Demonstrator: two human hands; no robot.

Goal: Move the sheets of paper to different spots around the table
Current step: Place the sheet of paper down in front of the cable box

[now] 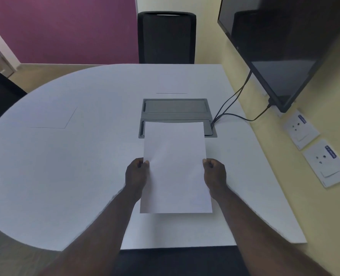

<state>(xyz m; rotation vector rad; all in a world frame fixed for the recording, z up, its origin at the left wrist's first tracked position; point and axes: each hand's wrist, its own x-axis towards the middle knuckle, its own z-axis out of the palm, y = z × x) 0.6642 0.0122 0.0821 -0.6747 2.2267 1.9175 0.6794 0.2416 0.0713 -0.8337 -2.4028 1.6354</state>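
Note:
A white sheet of paper [176, 168] is held above the white table [75, 166], in front of me at the centre. My left hand [136, 174] pinches its left edge and my right hand [214, 173] pinches its right edge. The sheet's far end covers part of the grey cable box. A second sheet [51, 116] lies flat at the table's far left, almost the same white as the top. A thin edge line of a third sheet [172, 87] shows beyond the cable box.
A grey cable box [175, 109] is set into the table's middle, with black cables [230, 108] running to a dark wall screen [284, 46] at the right. A black chair [166, 36] stands at the far side. Wall sockets [314, 148] sit on the right wall.

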